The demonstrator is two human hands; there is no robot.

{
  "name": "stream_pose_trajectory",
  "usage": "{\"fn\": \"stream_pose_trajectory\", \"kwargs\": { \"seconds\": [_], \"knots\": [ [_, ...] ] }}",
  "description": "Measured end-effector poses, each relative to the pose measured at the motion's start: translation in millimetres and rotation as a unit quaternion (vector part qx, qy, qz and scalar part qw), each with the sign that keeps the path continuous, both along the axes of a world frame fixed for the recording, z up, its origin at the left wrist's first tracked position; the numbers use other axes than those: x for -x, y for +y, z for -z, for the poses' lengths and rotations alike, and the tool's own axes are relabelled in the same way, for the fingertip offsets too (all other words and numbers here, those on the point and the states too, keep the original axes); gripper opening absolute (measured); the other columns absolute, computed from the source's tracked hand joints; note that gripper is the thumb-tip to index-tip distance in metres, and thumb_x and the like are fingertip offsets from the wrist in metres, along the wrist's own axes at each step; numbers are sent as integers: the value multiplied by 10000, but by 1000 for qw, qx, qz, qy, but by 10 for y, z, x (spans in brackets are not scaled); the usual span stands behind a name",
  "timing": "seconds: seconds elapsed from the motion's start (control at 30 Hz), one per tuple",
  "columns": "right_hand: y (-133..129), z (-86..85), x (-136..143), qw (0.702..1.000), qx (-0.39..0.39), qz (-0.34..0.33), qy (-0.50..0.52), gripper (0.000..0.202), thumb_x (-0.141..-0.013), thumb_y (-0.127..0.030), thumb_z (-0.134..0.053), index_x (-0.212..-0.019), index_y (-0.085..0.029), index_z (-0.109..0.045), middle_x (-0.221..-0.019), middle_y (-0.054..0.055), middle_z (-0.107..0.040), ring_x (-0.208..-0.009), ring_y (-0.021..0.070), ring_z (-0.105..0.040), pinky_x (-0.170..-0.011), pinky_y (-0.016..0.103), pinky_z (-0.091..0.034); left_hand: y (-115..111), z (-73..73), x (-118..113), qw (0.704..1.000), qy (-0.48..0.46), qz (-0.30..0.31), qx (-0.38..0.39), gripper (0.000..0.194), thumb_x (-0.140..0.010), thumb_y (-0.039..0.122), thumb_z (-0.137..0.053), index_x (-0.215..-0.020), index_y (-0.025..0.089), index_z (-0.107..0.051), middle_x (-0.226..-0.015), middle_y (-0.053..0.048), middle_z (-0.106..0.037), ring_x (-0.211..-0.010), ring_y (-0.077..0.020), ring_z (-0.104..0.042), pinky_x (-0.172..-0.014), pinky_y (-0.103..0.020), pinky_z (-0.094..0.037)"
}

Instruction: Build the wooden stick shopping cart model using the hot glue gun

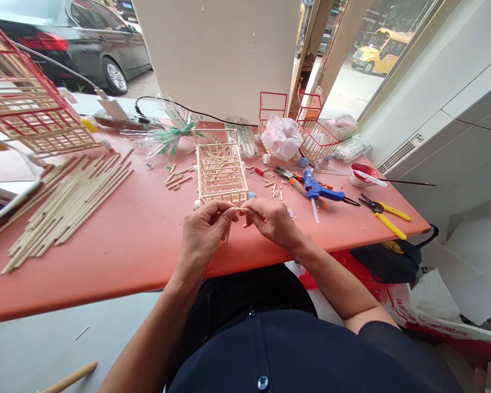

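Two bare hands, left (200,234) and right (276,221), pinch a small stick (239,209) between their fingertips, over the near part of a pink table (135,245). Just beyond stands a wooden frame (221,168); if the stick snapped or slipped, knuckles could jolt the frame's thin bars and loosen one. The stick could also drop. To the right lies a blue glue gun (317,188); if hot, it could burn a straying wrist.
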State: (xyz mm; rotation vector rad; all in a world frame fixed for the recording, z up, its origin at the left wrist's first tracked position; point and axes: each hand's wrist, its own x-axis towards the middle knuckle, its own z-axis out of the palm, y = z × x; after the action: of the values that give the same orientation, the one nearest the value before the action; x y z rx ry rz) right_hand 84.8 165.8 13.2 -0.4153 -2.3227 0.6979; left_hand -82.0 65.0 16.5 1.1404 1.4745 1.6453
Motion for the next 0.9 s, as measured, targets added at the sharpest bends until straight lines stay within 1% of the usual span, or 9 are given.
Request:
{"fn": "stream_pose_trajectory", "kwargs": {
  "seconds": [0.07,0.13,0.27,0.37,0.63,0.9],
  "knots": [
    [-4,-7,-3,1000,-1,-3,10,293,-1165,-293,-539,-945,-193,-704,-801,12,-747,-765,128,-679,-799,229,-494,2,4,-1,1000,-20,6,1,173,-855,359,-801,-845,192,-758,-672,-5,-710,-433,-80,-464,-425,-229,-345],
    [-6,-10,-3,1000,0,-4,15,293,-1165,-292,-540,-940,-193,-699,-801,11,-745,-763,127,-680,-799,228,-495,1,4,4,1000,-21,14,3,186,-873,368,-803,-860,187,-761,-669,-7,-702,-434,-77,-454,-428,-230,-340],
    [-4,-6,1,1000,17,0,-4,322,-1171,-345,-531,-933,-201,-692,-819,18,-753,-768,132,-694,-809,238,-512,-7,7,17,1000,10,29,5,309,-964,443,-743,-796,183,-736,-567,12,-598,-433,-82,-433,-444,-232,-336],
    [-1,-3,0,1000,21,3,-9,324,-1171,-354,-529,-935,-204,-693,-822,20,-759,-772,137,-697,-810,245,-516,-9,11,19,999,28,30,6,360,-992,466,-715,-757,194,-712,-508,31,-527,-430,-91,-436,-452,-230,-330],
    [-5,-1,-2,1000,25,-5,-5,292,-1163,-316,-538,-955,-197,-705,-834,22,-760,-781,133,-698,-818,246,-522,-10,-4,21,996,84,9,11,294,-997,404,-674,-777,212,-711,-517,30,-554,-433,-103,-467,-464,-230,-353],
    [3,13,2,1000,13,-4,-3,285,-1162,-321,-545,-967,-200,-713,-815,15,-768,-779,137,-697,-807,247,-509,-15,-19,26,996,91,12,0,288,-985,341,-668,-726,217,-689,-513,31,-554,-422,-99,-465,-460,-233,-343]
  ]
}}
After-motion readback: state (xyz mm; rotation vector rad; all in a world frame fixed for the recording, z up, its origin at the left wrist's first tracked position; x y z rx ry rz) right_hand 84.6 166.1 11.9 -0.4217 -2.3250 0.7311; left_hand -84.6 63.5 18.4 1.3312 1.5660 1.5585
